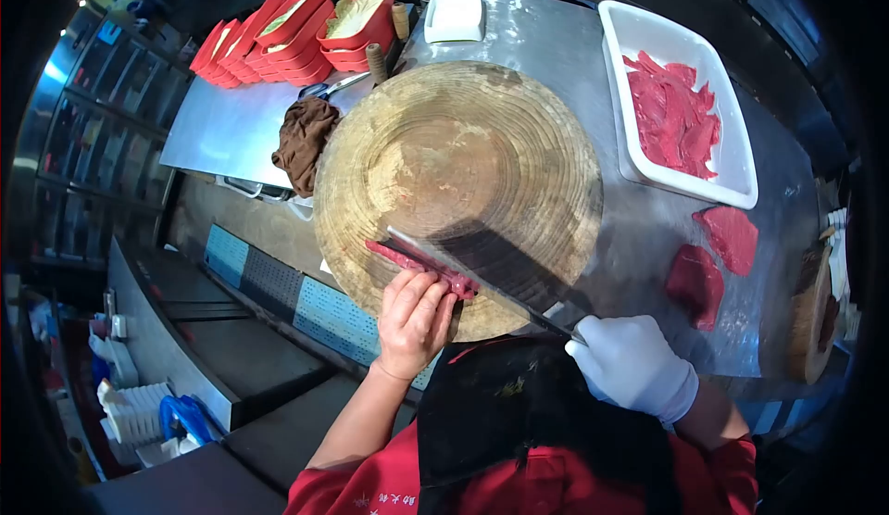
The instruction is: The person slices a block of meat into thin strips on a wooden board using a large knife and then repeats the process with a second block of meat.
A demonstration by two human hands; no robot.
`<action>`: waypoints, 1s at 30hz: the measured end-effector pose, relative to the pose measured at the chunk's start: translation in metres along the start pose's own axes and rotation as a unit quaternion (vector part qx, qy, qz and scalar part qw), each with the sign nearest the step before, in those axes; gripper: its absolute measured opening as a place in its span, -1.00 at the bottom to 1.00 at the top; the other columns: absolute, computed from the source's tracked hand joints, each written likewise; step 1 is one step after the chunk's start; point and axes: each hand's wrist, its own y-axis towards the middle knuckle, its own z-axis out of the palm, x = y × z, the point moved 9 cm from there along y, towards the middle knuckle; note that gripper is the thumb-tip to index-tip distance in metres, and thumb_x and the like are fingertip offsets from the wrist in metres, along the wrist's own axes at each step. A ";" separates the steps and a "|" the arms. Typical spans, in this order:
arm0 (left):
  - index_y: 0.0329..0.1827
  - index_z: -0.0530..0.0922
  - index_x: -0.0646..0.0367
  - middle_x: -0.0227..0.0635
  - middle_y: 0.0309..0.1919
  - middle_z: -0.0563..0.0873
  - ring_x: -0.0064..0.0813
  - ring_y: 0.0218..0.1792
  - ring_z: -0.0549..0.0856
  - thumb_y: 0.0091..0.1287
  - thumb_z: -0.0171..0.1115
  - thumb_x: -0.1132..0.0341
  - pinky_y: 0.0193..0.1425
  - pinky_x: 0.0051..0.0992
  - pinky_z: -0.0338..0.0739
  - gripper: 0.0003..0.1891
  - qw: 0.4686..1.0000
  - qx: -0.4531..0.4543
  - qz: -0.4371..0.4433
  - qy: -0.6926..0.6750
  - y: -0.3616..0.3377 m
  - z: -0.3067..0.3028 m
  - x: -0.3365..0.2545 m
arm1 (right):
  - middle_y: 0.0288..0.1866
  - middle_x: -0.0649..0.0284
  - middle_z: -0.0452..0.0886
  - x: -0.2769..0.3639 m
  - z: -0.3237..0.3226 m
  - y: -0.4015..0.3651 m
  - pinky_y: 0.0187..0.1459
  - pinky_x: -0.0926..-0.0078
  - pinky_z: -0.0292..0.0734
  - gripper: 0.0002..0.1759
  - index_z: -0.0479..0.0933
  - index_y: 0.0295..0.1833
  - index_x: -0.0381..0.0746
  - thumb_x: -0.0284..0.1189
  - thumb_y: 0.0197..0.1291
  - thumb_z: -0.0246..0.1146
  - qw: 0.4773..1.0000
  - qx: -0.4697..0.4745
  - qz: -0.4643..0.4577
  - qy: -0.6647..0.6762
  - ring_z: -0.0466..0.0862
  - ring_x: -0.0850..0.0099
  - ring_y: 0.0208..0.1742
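Observation:
On the round wooden chopping block (546, 154), near its front edge, lies a strip of raw red meat (394, 254). My bare left hand (414, 320) grips the meat with bent fingers, its fingertips on top. In a white glove, my right hand (634, 367) is closed around the handle of a large knife (500, 297). The blade slants up and left across the block, its edge right along the meat and close to my left fingertips. A dark shadow falls on the wood beside the blade.
A white tray (613, 80) of meat slices (671, 112) stands at the right, with two meat pieces (694, 283) on the steel table near it. Left of the block are a brown cloth (306, 140), scissors (338, 84) and stacked red containers (296, 29). A white container (455, 17) sits behind.

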 end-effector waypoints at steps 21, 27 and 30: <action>-0.24 0.68 0.28 -0.20 -0.23 0.69 -0.16 -0.10 0.66 0.03 0.49 0.49 -0.01 -0.27 0.56 -0.77 0.997 -0.025 -0.044 -0.062 0.004 -0.002 0.018 | -0.52 0.01 0.63 0.010 -0.016 0.032 -0.38 0.15 0.60 -0.79 0.58 -0.33 -0.28 -0.36 0.26 0.29 0.973 0.182 0.129 -0.059 0.69 0.05 -0.46; -0.26 0.68 0.28 -0.22 -0.22 0.69 -0.18 -0.08 0.66 0.03 0.48 0.48 0.02 -0.27 0.56 -0.79 0.994 -0.029 -0.061 -0.080 0.002 -0.003 0.025 | -0.59 0.09 0.59 0.018 -0.016 0.049 -0.50 0.16 0.56 -0.79 0.50 -0.34 -0.22 -0.34 0.29 0.29 0.976 0.184 0.077 -0.087 0.66 0.08 -0.57; -0.26 0.68 0.28 -0.22 -0.22 0.68 -0.19 -0.08 0.66 0.04 0.47 0.49 0.03 -0.27 0.56 -0.80 0.994 -0.027 -0.066 -0.087 0.004 -0.004 0.025 | -0.59 0.08 0.59 0.023 -0.016 0.059 -0.51 0.15 0.57 -0.78 0.50 -0.34 -0.23 -0.34 0.30 0.28 0.977 0.183 0.073 -0.079 0.66 0.07 -0.58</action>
